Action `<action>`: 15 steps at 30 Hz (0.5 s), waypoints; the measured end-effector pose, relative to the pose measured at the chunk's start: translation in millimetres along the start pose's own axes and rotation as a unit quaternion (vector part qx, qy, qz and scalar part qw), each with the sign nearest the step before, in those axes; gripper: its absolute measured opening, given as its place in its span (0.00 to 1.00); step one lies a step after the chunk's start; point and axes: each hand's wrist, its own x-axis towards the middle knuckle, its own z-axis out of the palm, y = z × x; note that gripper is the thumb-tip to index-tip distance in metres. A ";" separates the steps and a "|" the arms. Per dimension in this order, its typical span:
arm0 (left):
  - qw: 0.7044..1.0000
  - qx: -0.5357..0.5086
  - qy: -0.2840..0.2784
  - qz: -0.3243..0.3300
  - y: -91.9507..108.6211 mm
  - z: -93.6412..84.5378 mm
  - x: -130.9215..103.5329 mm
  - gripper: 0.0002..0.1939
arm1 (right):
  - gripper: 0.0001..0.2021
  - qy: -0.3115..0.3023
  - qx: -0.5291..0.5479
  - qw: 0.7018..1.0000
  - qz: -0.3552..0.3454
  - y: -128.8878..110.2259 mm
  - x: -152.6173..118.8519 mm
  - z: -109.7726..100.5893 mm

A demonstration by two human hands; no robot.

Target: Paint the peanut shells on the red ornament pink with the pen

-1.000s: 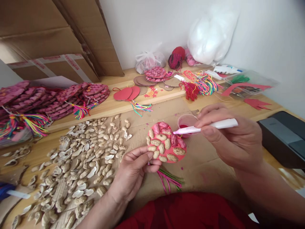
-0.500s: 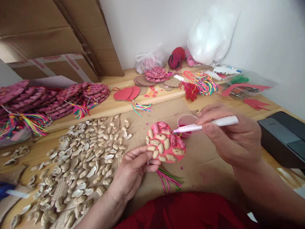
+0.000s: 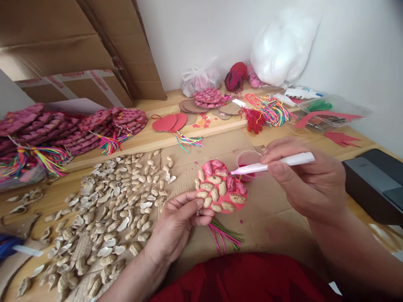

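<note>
Pinched by its lower left edge, a round red disc covered with peanut shells is in my left hand. Some shells along its top and right are pink; the others are plain tan. My right hand grips a white brush pen, its pinkish tip at the disc's upper right edge. Behind the pen stands a clear cup with dark pink liquid. Pink and green cords hang below the disc.
Loose peanut shells spread over cardboard at the left. Stacked pink discs with tassels lie at the back left. Red hearts, tassels, yarn and a plastic tray are at the back. A black box stands right.
The view has shifted slightly, so most things appear a little further right. Both hands keep their hold, and the pen tip stays by the disc's upper right edge.
</note>
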 end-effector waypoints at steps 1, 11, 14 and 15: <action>1.000 -0.001 -0.004 -0.001 -0.2 -0.6 0.3 0.09 | 0.06 -0.003 0.002 1.000 0.000 -0.3 -0.1 0.2; 0.999 0.011 -0.032 -0.023 1.5 -6.6 0.2 0.10 | 0.04 0.022 0.032 0.999 0.013 -3.7 -0.9 -0.4; 0.999 0.013 -0.038 -0.030 2.1 -8.7 1.0 0.10 | 0.04 0.022 0.060 0.998 0.025 -4.7 -1.5 -0.4; 0.999 0.014 -0.040 -0.032 2.1 -9.3 1.2 0.10 | 0.04 0.021 0.074 0.996 0.032 -4.9 -1.8 -0.5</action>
